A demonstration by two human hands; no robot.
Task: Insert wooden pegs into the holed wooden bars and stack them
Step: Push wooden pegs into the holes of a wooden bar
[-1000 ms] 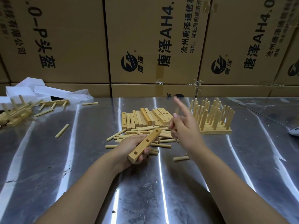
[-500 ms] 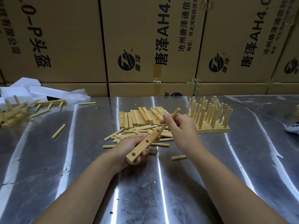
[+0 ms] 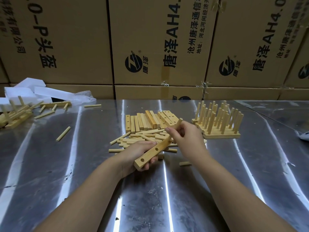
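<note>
The left grip (image 3: 138, 151) is wrapped round the near half of the bar (image 3: 150, 154), centre frame, just above the surface (image 3: 83, 164). The bar's long axis runs from lower left to upper right, and two holes on its top face show empty. At its far end the right grip (image 3: 187, 136) pinches a peg (image 3: 178, 123), which is tilted steeply with its top leaning right. The peg's lower tip is hidden, so seating cannot be confirmed. The likely next move is a push along the peg's axis into the bar.
</note>
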